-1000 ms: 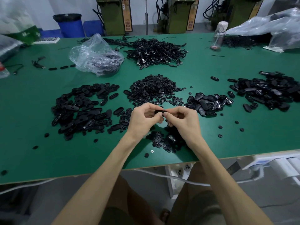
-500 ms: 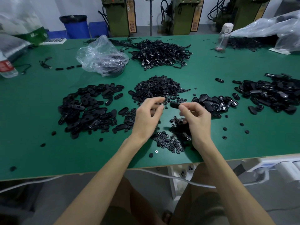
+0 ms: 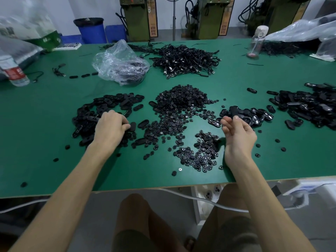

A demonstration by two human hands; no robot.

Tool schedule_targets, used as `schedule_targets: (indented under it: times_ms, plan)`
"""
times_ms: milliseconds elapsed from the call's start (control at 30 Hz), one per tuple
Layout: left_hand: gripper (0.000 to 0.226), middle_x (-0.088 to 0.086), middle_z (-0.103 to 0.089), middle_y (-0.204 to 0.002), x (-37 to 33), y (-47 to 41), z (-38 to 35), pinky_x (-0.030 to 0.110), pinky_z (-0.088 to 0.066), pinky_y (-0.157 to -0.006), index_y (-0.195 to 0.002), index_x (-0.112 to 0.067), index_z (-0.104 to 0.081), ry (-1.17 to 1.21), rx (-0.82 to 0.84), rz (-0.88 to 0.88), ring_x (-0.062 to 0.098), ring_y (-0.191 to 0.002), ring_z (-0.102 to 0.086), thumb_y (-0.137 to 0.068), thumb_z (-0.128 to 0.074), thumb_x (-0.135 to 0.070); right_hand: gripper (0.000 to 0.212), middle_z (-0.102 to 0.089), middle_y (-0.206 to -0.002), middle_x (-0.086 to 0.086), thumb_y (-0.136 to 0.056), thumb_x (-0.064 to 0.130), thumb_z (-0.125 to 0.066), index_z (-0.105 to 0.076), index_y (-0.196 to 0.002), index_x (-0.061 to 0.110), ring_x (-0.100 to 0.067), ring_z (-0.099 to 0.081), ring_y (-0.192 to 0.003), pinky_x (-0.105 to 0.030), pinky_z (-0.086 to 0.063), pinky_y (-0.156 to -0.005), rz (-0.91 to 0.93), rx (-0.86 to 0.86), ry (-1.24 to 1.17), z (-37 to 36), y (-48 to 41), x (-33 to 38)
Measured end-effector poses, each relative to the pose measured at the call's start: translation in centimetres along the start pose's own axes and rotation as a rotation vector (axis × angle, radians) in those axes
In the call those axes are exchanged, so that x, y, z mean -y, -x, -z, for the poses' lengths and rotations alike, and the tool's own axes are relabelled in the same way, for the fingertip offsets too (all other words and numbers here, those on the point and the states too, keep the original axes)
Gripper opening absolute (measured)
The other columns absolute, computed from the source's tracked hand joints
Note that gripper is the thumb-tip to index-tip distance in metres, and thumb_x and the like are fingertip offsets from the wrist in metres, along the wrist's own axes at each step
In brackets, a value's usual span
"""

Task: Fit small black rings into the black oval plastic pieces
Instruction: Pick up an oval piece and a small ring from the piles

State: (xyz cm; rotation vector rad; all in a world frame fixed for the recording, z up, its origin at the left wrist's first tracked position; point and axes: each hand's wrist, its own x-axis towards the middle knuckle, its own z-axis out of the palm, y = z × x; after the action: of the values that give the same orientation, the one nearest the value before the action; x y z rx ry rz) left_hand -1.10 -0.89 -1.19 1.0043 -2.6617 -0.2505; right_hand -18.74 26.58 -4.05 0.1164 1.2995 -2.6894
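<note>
Rings [image 3: 181,104], small and black, lie in a broad heap at the middle of the green tabletop [image 3: 36,133]. A second, thinner scatter of rings [image 3: 200,155] lies nearer the front edge, between the two forearms.

The right hand [image 3: 238,135] is raised just above the tabletop, and its grip pinches one oval piece [image 3: 233,110] between thumb and fingertips, the piece standing up out of the fingers. Just behind it lies a small heap of shiny ovals [image 3: 254,115], and a larger heap [image 3: 309,106] sits at the far right.

The left hand [image 3: 110,127] rests palm down on the left heap of oval pieces [image 3: 94,110]. Its grip is curled, with thumb and fingertips closing on a second oval piece [image 3: 133,125] at the heap's right edge.

Of the containers, a crumpled clear plastic bag [image 3: 118,60] sits behind the left heap with dark parts inside, too bunched to tell which kind. A blue bin [image 3: 92,31] with a black liner stands on the floor beyond the tabletop, its inside out of sight. A water bottle [image 3: 15,74] with a red label leans at the far left edge, and a clear bottle [image 3: 257,42] with a pale cap stands upright at the far right. Large clear bags [image 3: 300,30] lie at the far right corner. A tangle of black cables [image 3: 185,59] is piled loose behind the rings.
</note>
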Motion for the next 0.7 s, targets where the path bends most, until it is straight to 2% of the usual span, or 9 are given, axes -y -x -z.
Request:
schedule_targets:
  times_ms: [100,133,233,333,400,467,567,700]
  plan:
    - [0.018,0.015,-0.076,-0.109,-0.1,0.2,-0.1,0.05,-0.056,-0.094,-0.106,-0.009,-0.082,0.0,-0.019,0.0,0.033,-0.102,-0.069,-0.094,-0.076,-0.021,0.032,-0.074,-0.111,-0.019,-0.104,0.001,-0.056,-0.048,-0.134,-0.007,-0.02,-0.077,-0.094,-0.024,-0.06,-0.081,-0.01,-0.022,-0.074,-0.2,0.1,0.1]
    - [0.017,0.015,-0.074,-0.11,-0.1,0.2,-0.1,0.05,-0.055,-0.094,-0.105,-0.009,-0.081,-0.008,-0.036,0.001,0.033,-0.102,-0.067,-0.094,-0.076,-0.021,0.042,-0.071,-0.122,-0.021,-0.103,0.0,-0.057,-0.042,-0.141,-0.008,-0.021,-0.076,-0.102,-0.028,-0.06,-0.088,-0.012,-0.026,-0.096,-0.2,0.1,0.2]
    - [0.014,0.013,-0.07,-0.106,-0.4,0.5,-0.3,0.049,-0.052,-0.091,-0.101,-0.01,-0.076,0.044,-0.123,0.002,0.031,-0.098,-0.063,-0.098,-0.071,-0.022,0.074,-0.057,-0.146,-0.017,-0.103,0.002,-0.06,-0.014,-0.16,-0.002,-0.021,-0.072,-0.115,-0.036,-0.058,-0.1,-0.012,0.001,-0.063,-0.3,0.3,0.2]
    - [0.011,0.004,-0.07,-0.098,-1.1,0.8,-0.5,0.043,-0.055,-0.079,-0.103,-0.013,-0.066,0.231,-0.179,0.019,0.024,-0.085,-0.066,-0.104,-0.062,-0.022,0.091,-0.046,-0.159,-0.006,-0.099,0.004,-0.065,-0.001,-0.165,0.007,-0.015,-0.07,-0.118,-0.036,-0.055,-0.105,0.02,0.061,0.109,-0.2,0.3,0.2]
    - [0.004,0.001,-0.07,-0.095,-2.0,0.8,-0.6,0.034,-0.055,-0.07,-0.106,-0.016,-0.064,0.48,-0.136,0.035,0.019,-0.069,-0.069,-0.105,-0.061,-0.019,0.09,-0.047,-0.158,0.0,-0.099,0.007,-0.066,-0.006,-0.166,0.011,-0.011,-0.066,-0.123,-0.035,-0.053,-0.107,0.057,0.097,0.226,-0.1,0.2,-0.1]
    - [0.008,0.002,-0.073,-0.093,-3.1,0.9,-0.8,0.026,-0.051,-0.061,-0.109,-0.02,-0.067,0.78,-0.042,0.082,0.013,-0.059,-0.069,-0.104,-0.062,-0.016,0.076,-0.055,-0.151,0.003,-0.1,0.01,-0.066,-0.024,-0.163,0.013,-0.007,-0.064,-0.124,-0.031,-0.055,-0.104,0.113,0.16,0.388,-0.1,0.2,-0.4]
    - [0.015,0.007,-0.073,-0.094,-5.0,1.2,-1.3,0.02,-0.044,-0.049,-0.11,-0.016,-0.073,1.192,0.145,0.233,0.01,-0.063,-0.066,-0.105,-0.059,-0.014,0.055,-0.07,-0.129,0.007,-0.1,0.012,-0.066,-0.048,-0.151,0.016,-0.004,-0.066,-0.117,-0.021,-0.055,-0.094,0.205,0.278,0.618,0.1,0.3,-1.2]
    - [0.027,0.001,-0.069,-0.088,-7.3,1.6,-2.0,0.017,-0.046,-0.051,-0.111,-0.006,-0.071,1.389,0.381,0.351,0.007,-0.066,-0.064,-0.103,-0.063,-0.031,0.037,-0.075,-0.114,0.009,-0.098,0.01,-0.068,-0.063,-0.134,0.014,-0.003,-0.068,-0.108,-0.025,-0.054,-0.099,0.238,0.315,0.705,0.2,0.1,-1.6]
